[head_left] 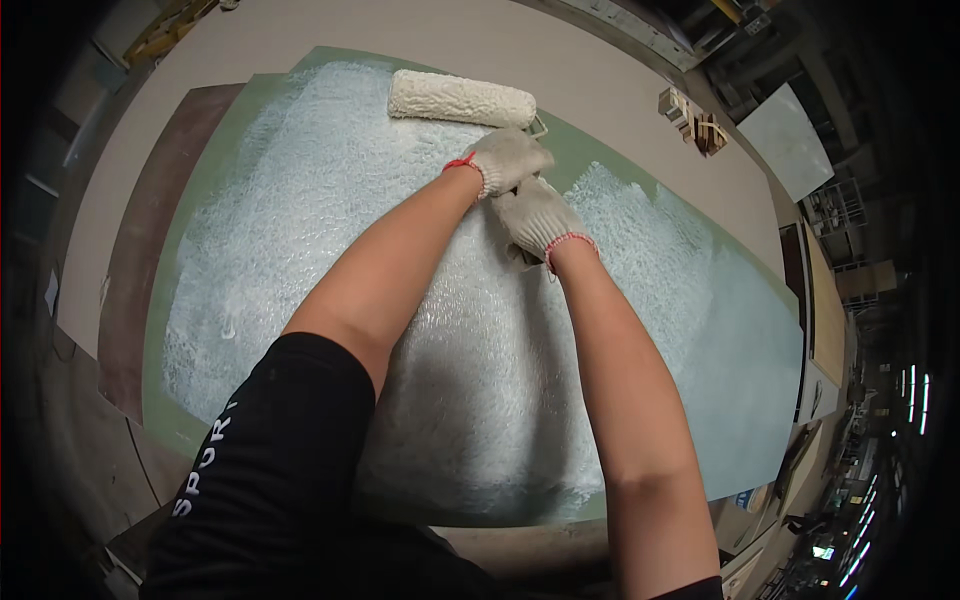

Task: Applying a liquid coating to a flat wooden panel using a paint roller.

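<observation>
A paint roller [462, 98] with a thick cream sleeve lies across the far edge of a green board [566, 160]. My left hand [512, 160], in a white knit glove with a red cuff, is closed round the roller's handle close to the wire frame. Just nearer to me, my right hand [542, 220], gloved alike, grips the same handle. The gloves hide most of that handle. Wet whitish coating [300, 190] covers much of the board, thicker at left and middle, with green showing along the edges.
A brown sheet [165, 200] sticks out under the board's left side. Beneath lies a larger beige panel [300, 30]. Small wooden blocks [692, 122] sit on its far right, with a pale sheet [788, 142] beyond. Wooden-topped furniture [824, 310] stands at the right.
</observation>
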Available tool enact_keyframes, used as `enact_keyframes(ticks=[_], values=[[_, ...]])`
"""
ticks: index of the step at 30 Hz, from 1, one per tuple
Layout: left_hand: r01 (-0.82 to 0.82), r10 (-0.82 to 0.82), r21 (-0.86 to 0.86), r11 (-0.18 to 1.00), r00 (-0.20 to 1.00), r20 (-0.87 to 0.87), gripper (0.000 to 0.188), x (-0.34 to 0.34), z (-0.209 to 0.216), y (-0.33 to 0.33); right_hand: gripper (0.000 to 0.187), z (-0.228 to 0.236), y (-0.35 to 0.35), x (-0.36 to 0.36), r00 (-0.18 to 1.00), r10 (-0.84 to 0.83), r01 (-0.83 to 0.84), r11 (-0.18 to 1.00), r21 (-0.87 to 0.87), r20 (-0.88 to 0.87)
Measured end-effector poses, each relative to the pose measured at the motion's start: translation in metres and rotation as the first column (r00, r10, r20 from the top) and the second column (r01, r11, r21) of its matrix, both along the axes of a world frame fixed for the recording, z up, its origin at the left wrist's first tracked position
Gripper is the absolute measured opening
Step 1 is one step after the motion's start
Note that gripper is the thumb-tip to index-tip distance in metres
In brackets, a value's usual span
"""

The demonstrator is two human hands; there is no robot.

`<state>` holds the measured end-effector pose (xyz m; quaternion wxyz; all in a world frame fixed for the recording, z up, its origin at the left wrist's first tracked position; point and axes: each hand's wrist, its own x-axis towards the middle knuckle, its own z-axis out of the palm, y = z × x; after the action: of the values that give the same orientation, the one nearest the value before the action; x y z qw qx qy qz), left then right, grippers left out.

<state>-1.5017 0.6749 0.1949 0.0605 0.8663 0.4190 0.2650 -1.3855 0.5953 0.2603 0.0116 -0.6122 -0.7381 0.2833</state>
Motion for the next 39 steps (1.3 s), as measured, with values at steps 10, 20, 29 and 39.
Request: enact_keyframes(ticks=[10,20,29,39], values=[[0.155,0.047,-0.593,0.79,0.949,0.312,0.039,0.092,0.043,-0.353,0.033,0.023,-0.352,0.11,1.0,-0.008,0.006,0.988,-0.155,-0.011],[0.282,-0.107,-0.421,0.862,0.914,0.392,0.036,0.099,0.029,-0.308,0.033,0.035,-0.324,0.089,0.901,-0.409,0.326,0.86,-0.393,-0.147],[0.271,-0.264,0.19,0.944,0.963,-0.06,0.014,0.096,-0.015,0.03,0.049,-0.004,-0.008,0.068,0.979,-0.202,0.203,0.978,0.056,-0.034],[0.245,-0.196,-0.138,0.959,0.934,0.298,0.016,0.107,-0.021,-0.165,0.047,-0.003,-0.183,0.099,0.988,-0.13,0.127,0.991,-0.04,-0.083]])
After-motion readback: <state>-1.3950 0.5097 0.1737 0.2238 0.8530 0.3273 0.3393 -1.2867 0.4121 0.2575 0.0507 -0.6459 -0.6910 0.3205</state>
